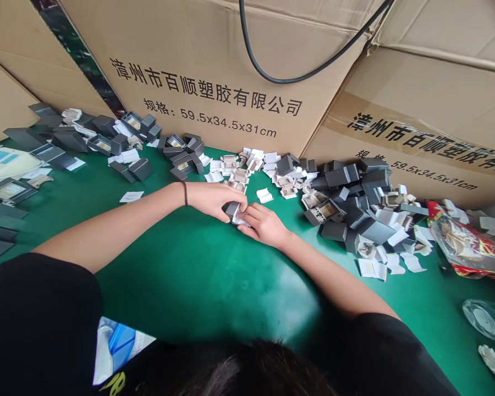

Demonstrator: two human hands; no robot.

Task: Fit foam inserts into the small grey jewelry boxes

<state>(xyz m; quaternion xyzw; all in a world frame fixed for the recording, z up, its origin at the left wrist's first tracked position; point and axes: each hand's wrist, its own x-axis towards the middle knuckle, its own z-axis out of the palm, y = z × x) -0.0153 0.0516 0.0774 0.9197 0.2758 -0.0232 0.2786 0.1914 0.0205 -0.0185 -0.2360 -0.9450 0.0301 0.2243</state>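
My left hand (210,199) and my right hand (264,224) meet at the middle of a green table (181,275). Together they pinch a small grey box (232,209) with a white paper insert (240,220) at its lower edge. Both hands have their fingers curled round it. A dark band circles my left wrist. A heap of small grey boxes (350,203) mixed with white inserts lies just right of my hands. Loose white inserts (247,165) lie just beyond them.
Big cardboard cartons (214,66) with printed characters wall off the far side, with a black cable (272,77) hanging across them. More grey boxes (107,143) are scattered far left. A red snack bag (466,242) and clear plastic (487,319) lie at the right.
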